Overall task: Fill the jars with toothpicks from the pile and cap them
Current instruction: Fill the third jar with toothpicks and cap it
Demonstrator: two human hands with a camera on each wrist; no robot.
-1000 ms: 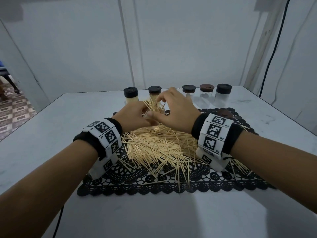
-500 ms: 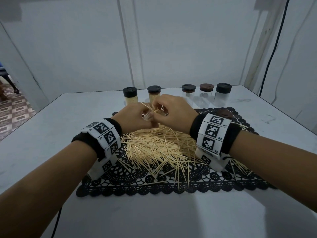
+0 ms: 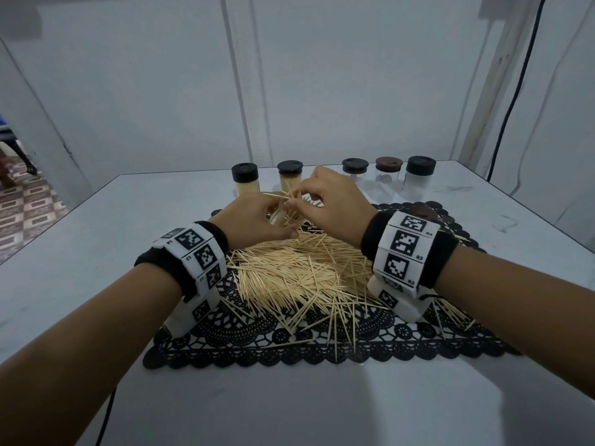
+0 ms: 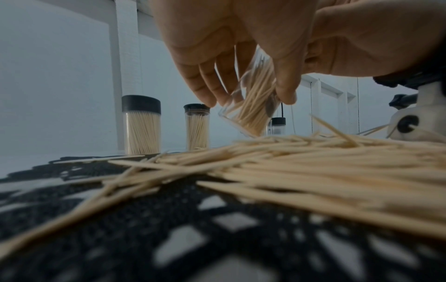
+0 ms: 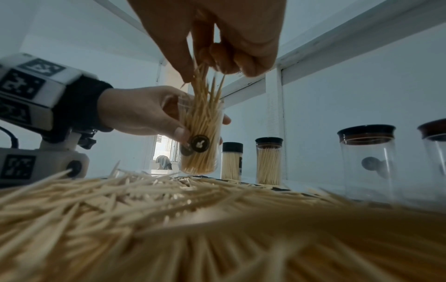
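open jar (image 3: pixel 283 217) mostly hidden by hands; near toothpicks (image 5: pixel 217 238) blurred

Row of five capped jars (image 3: pixel 354 175) blocks far tabletop (image 3: pixel 96 252) edge. Toothpick pile (image 3: pixel 296 272) covers lace mat (image 3: pixel 322 349) centre. Bare tabletop left, right and near side open for passage. Both wrists low over pile.

On my left forearm I see a black fabric wristband (image 3: pixel 211 239) wrapped by a white segmented band of square black-and-white coded markers (image 3: pixel 196 252). Under it hangs a white blocky camera housing (image 3: pixel 193 313), also tagged. My right forearm carries the same: black cuff (image 3: pixel 446 259), white marker band (image 3: pixel 404 249) with small labels R2, R3, R4, and a white housing (image 3: pixel 397 300) beneath. Both forearms are bare, without sleeves.
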